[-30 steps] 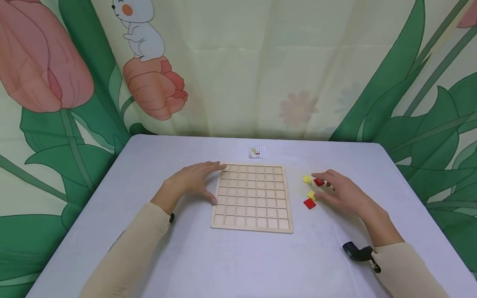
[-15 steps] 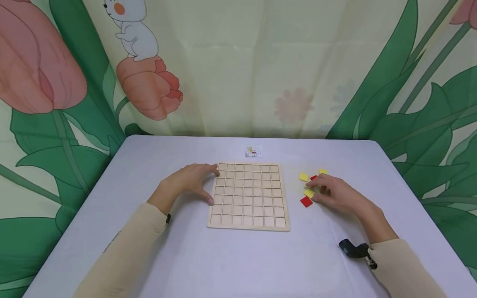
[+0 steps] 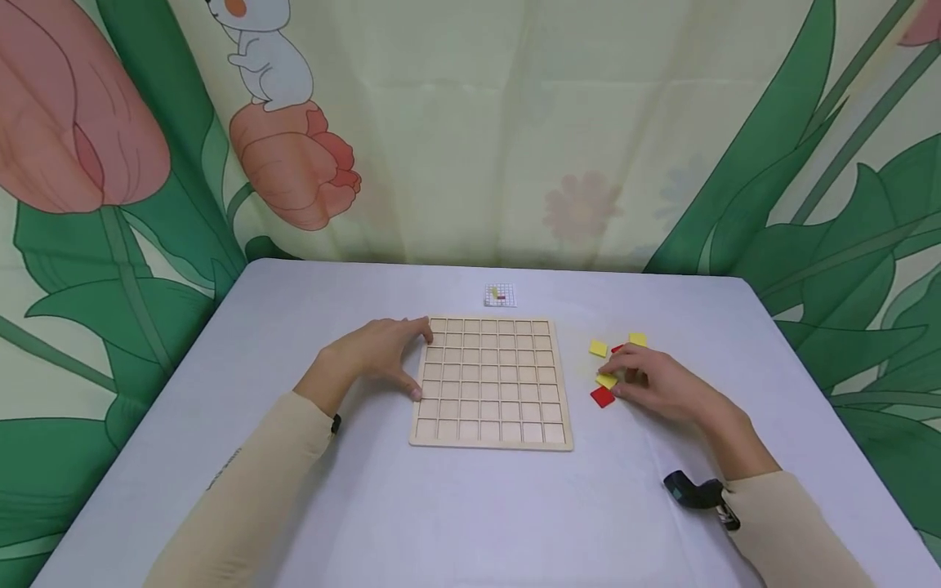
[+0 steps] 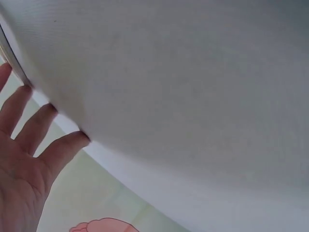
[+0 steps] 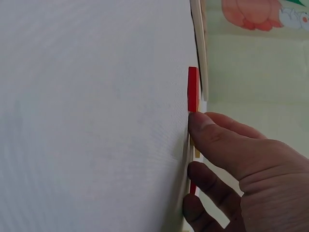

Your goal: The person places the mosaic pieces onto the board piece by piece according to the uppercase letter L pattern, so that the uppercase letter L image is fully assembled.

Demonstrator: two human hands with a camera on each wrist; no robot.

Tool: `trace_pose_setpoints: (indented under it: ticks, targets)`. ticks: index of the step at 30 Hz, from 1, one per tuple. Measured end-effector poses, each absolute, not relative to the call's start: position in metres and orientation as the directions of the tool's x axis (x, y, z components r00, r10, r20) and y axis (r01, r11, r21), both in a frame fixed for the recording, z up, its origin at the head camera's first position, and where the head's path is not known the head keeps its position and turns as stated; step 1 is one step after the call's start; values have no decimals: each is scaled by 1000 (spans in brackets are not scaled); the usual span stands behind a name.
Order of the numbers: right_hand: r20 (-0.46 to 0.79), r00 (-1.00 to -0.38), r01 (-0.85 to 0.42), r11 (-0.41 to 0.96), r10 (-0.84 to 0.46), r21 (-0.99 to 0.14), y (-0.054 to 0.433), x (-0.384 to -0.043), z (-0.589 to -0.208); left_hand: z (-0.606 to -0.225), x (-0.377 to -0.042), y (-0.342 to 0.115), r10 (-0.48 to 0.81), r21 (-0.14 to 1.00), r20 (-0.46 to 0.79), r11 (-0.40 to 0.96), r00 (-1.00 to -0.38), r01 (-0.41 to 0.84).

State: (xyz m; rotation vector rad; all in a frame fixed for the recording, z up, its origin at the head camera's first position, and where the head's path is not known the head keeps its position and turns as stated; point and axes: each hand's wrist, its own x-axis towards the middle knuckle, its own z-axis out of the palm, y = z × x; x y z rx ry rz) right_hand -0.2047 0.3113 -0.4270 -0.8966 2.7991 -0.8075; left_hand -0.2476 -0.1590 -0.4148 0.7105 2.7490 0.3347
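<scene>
In the head view a wooden grid board (image 3: 488, 384) lies on the table. My left hand (image 3: 375, 355) rests against its left edge, thumb and fingers spread apart; the left wrist view shows the fingertips (image 4: 86, 137) down at the tabletop. To the right of the board, my right hand (image 3: 662, 384) pinches a yellow square tile (image 3: 606, 381) between thumb and forefinger, low over the table. Just in front of that tile is a red tile (image 3: 602, 397), which shows edge-on near the thumb in the right wrist view. Another red tile (image 3: 617, 349) is mostly covered by the fingers.
Two more yellow tiles, one left (image 3: 599, 348) and one farther back (image 3: 637, 338), lie beyond the right hand. Behind the board sits a small card (image 3: 500, 295) printed with a coloured grid. A patterned curtain (image 3: 456, 163) hangs behind the white table (image 3: 470, 514).
My right hand has moved down and toward me from the farther red tile to the yellow tile, its fingers closing there. The left hand stays at the board's edge, its forefinger bending slightly.
</scene>
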Motion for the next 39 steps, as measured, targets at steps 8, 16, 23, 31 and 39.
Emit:
trace_pose_setpoints:
  ticks: [8,16,23,31,39]
  targets:
    - [38,-835,-496,720,-550,-485,301,-205,-426,-414,-246,-158,482,295,-228,862,-846,412]
    - [21,-843,-479,734,-537,-481,300,-205,-424,-413,-246,-158,500,306,-198,849,-843,431]
    - [55,-870,-450,745,-490,-493,298,-206,-418,-415,-246,-159,503,308,-197,847,-841,434]
    - [220,-853,-518,712,-474,-475,298,-217,-403,-415,-252,-149,519,319,-195,836,-832,447]
    - [330,-807,-588,610,-490,-532,272,-228,-408,-413,-251,-153,480,291,-224,864,-848,412]
